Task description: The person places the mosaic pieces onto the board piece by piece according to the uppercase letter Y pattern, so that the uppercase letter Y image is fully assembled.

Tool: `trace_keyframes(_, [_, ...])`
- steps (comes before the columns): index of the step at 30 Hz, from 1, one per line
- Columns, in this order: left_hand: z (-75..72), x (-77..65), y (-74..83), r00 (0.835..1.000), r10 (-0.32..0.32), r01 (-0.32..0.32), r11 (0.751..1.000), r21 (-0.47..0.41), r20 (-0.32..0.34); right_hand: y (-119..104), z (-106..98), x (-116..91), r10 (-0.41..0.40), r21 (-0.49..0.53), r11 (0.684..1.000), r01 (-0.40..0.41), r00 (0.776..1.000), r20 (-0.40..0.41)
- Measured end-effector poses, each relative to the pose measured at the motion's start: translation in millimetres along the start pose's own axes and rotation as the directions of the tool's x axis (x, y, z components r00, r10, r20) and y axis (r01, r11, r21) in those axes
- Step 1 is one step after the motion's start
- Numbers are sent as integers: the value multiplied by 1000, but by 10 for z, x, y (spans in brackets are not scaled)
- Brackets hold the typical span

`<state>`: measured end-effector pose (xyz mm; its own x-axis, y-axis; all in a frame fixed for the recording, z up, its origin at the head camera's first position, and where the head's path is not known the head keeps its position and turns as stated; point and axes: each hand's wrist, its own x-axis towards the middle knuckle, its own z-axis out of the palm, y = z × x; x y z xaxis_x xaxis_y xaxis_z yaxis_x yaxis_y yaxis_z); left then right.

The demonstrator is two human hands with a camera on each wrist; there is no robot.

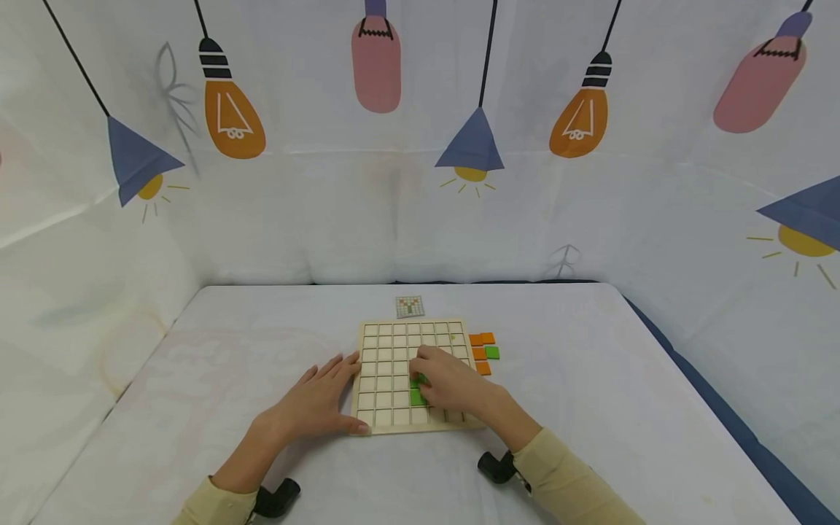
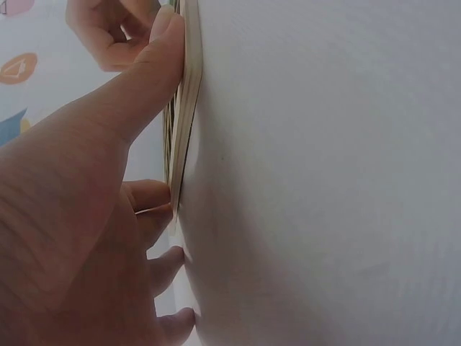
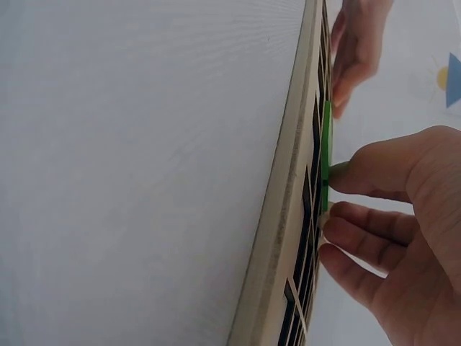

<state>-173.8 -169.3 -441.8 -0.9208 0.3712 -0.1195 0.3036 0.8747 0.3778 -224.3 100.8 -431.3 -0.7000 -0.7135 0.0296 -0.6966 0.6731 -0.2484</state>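
Observation:
A wooden grid board lies flat on the white table. My left hand rests spread at the board's left side, its thumb on the near corner and fingertips against the edge. Over the middle of the grid, my right hand bends its fingers round a green square tile, partly hidden beneath them. Just nearer to me, another green tile sits in a square. In the right wrist view, the thumb touches the green strip of tiles, with the other fingertips close to the board.
Right of the board lie several orange tiles and a loose green tile. A small pattern card is behind the board. Fabric printed with lamps hangs behind the table.

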Motion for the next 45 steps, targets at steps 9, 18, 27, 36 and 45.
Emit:
trace_keyframes(9, [-3,-3,1,1000,3,-3,1000,3,-8,-3,-12,4,9,8,1000,-9,1000,3])
trace_keyframes(18, [2,-6,-10,1000,16,-16,1000,2,-13,18,-34,-13,-29,11,1000,29,1000,-2])
trace_keyframes(27, [-5,-9,-7,1000,9,-9,1000,-14,-5,48,-70,-38,-3,54,999,1,1000,26])
trace_keyframes(36, [10,3,-5,1000,2,-2,1000,-9,-12,85,-89,-60,23,103,994,-26,999,32])
trace_keyframes(45, [0,0,2,1000,3,-4,1000,-22,-3,174,-158,-135,98,112,988,-105,993,59])
